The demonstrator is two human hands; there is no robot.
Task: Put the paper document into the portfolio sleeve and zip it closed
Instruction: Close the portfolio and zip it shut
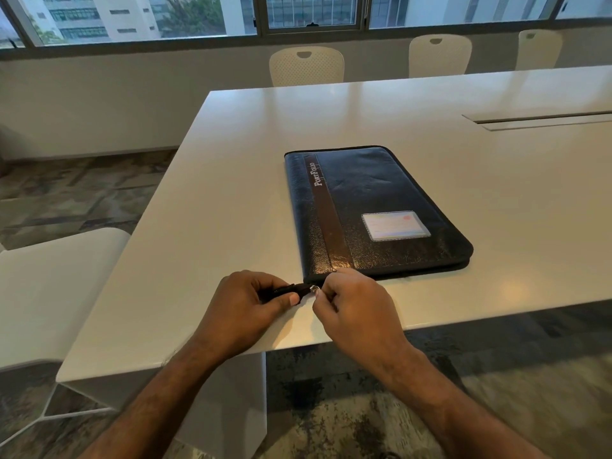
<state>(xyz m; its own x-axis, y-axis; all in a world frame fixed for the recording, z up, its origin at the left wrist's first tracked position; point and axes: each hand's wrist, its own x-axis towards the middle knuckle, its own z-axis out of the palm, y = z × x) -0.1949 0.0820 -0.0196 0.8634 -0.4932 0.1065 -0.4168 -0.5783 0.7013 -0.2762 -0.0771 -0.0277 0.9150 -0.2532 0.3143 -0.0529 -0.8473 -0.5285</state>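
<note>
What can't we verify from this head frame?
- Paper document: not visible; the closed portfolio would hide it if inside.
- Zipper slider: covered by right hand fingertips at the near corner.
- Zipper tail: partly hidden in left hand.
- Card in the cover window: text too small.

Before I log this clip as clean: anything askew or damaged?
Nothing stands out. The black portfolio lies flat and closed on the white table, while the left hand holds the zipper tail and the right hand pinches the zipper pull.
</note>
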